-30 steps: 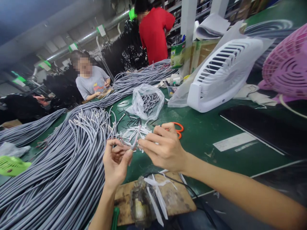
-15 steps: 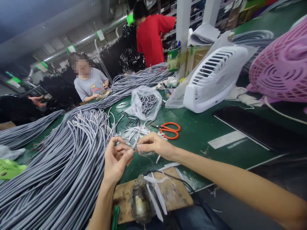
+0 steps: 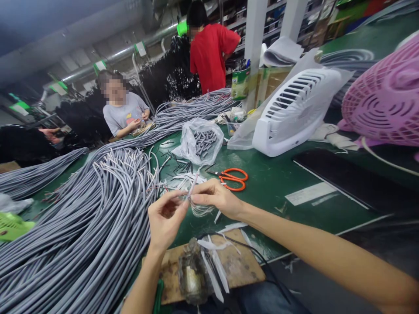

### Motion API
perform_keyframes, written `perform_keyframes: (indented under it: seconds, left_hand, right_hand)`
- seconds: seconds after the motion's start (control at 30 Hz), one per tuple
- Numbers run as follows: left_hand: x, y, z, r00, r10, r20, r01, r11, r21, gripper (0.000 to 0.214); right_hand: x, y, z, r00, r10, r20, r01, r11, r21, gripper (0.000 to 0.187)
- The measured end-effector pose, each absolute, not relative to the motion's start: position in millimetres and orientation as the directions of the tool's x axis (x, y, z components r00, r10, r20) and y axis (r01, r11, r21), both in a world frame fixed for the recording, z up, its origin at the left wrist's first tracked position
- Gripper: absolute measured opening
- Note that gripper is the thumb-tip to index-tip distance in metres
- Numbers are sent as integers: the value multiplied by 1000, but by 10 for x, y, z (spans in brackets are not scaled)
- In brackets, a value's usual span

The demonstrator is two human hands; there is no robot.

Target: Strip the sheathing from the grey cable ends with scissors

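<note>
My left hand [image 3: 166,222] and my right hand [image 3: 214,198] meet above the green table [image 3: 288,174], fingertips pinched together on the end of a thin grey cable [image 3: 193,185]. The cable end sticks up between the two hands. A large heap of grey cables [image 3: 85,226] lies to the left of my hands. Orange-handled scissors [image 3: 233,179] rest just beyond my right hand. A clear bag of small dark sleeves [image 3: 199,141] sits further back. White tape scraps [image 3: 183,179] lie behind my fingers.
A wooden block with a metal tool [image 3: 196,272] sits at the near edge. A white fan [image 3: 294,113] and a pink fan [image 3: 386,100] stand at right. One person in grey [image 3: 122,113] sits across; another in red [image 3: 209,48] stands behind.
My right hand has drawn back from the scissors toward the left hand, uncovering them. Both hands stay pinched on the cable end, which has shifted slightly right.
</note>
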State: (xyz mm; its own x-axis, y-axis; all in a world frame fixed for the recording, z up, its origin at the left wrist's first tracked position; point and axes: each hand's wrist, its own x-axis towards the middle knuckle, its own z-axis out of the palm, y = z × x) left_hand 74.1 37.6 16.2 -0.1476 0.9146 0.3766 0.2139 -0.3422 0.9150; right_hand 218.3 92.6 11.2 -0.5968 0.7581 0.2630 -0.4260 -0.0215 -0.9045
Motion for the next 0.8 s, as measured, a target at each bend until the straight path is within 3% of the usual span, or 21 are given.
perform_keyframes:
  seconds: [0.27,0.5,0.8]
  left_hand:
    - [755,368,143,-160,862,481,317,-417,852,13]
    - [758,369,168,-124,833,539,467,-430,773,16]
    - [781,401,137,-65,853,518,284,-482,829,10]
  right_hand:
    - [2238,935,127,-515,802,303,-427,67,-902,24]
    - [2253,927,156,-523,769,367,-402,157,-902,34]
    - [2322,908,182,-514,760,397,-238,318,-917,51]
